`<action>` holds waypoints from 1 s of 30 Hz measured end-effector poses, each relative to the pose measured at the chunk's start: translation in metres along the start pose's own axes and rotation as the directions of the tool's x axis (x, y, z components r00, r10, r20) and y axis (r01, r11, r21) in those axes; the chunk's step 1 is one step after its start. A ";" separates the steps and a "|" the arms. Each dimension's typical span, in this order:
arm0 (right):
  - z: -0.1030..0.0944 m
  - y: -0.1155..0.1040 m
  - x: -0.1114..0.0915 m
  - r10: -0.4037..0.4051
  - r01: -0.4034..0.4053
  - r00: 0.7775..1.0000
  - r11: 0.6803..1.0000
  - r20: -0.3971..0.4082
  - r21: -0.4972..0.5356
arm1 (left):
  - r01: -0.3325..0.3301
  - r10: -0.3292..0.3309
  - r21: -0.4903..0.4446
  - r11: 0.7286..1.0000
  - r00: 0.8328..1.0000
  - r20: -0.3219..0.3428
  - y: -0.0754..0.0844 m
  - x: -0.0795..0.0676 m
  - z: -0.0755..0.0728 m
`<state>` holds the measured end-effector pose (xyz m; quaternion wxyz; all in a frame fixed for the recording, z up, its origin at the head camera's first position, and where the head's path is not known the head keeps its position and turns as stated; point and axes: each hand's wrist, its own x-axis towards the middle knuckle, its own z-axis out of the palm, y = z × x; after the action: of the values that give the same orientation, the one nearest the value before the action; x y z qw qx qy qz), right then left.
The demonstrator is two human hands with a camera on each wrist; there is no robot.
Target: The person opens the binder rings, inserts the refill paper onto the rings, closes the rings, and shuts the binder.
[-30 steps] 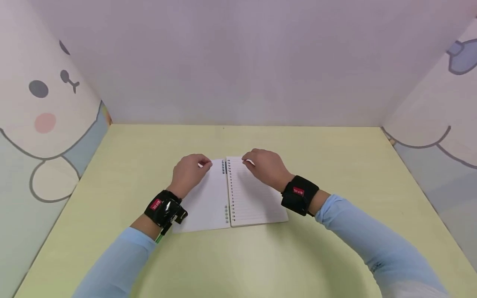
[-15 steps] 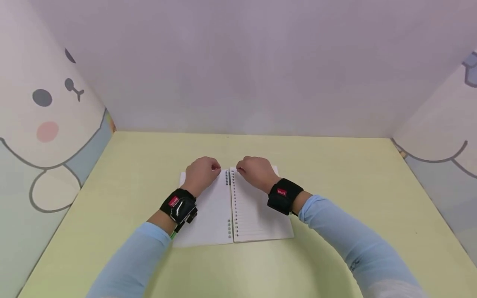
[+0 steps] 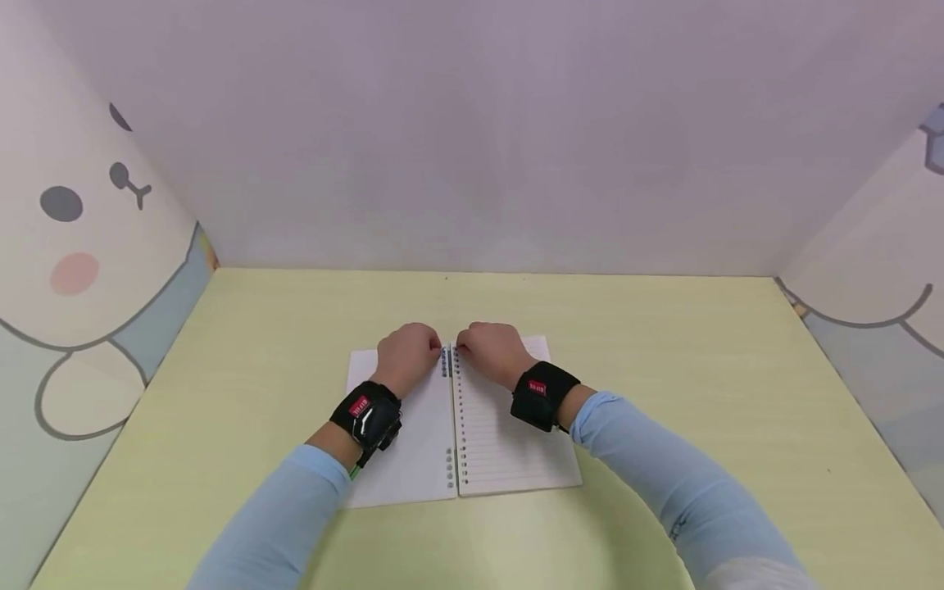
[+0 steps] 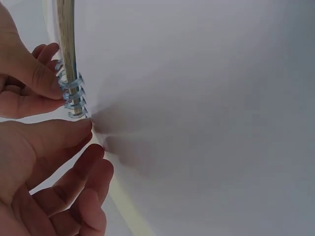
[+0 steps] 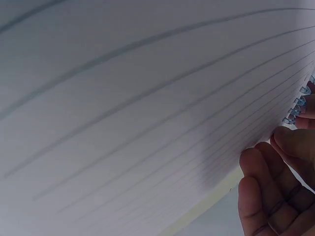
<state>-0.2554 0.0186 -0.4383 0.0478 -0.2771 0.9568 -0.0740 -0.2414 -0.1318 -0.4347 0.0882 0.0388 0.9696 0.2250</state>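
A ring-bound notebook (image 3: 516,459) lies open on the table, a plain white page on the left and a lined page on the right. Short groups of clear bluish plastic rings (image 4: 74,96) sit at the top and bottom of its spine. My left hand (image 3: 408,356) pinches the notebook by its top edge, just left of the upper rings. On the other side of the spine, my right hand (image 3: 492,354) grips the top of the binding between thumb and fingers. Both hands' fingertips are hidden in the head view; the wrist views show them close together at the rings.
The pale yellow table (image 3: 686,369) extends around the notebook. A plain lilac panel (image 3: 472,139) stands behind it, and side panels with cartoon drawings (image 3: 74,270) flank it. Black straps (image 3: 546,396) are worn on both wrists.
Both hands have moved inward along the notebook's top edge, closing in on the upper rings from either side. The head view has shifted slightly, and the notebook appears lower in it.
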 end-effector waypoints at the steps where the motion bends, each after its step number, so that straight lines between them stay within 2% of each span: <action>1: 0.001 0.000 0.000 0.001 -0.001 1.000 1.000 0.001 -0.002 | -0.005 0.005 -0.008 1.000 1.000 -0.006 0.000 0.000 0.001; 14: -0.005 -0.008 0.000 0.007 -0.005 1.000 0.999 -0.025 0.053 | -0.057 0.056 -0.045 0.997 0.998 -0.020 0.001 -0.007 -0.004; 30: -0.008 -0.013 -0.005 0.012 -0.009 0.999 0.997 -0.038 0.076 | -0.090 0.089 -0.024 0.996 0.995 -0.043 0.000 -0.010 -0.005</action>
<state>-0.2458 0.0111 -0.4280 0.0402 -0.2686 0.9555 -0.1154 -0.2325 -0.1354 -0.4287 0.0582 0.0764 0.9655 0.2420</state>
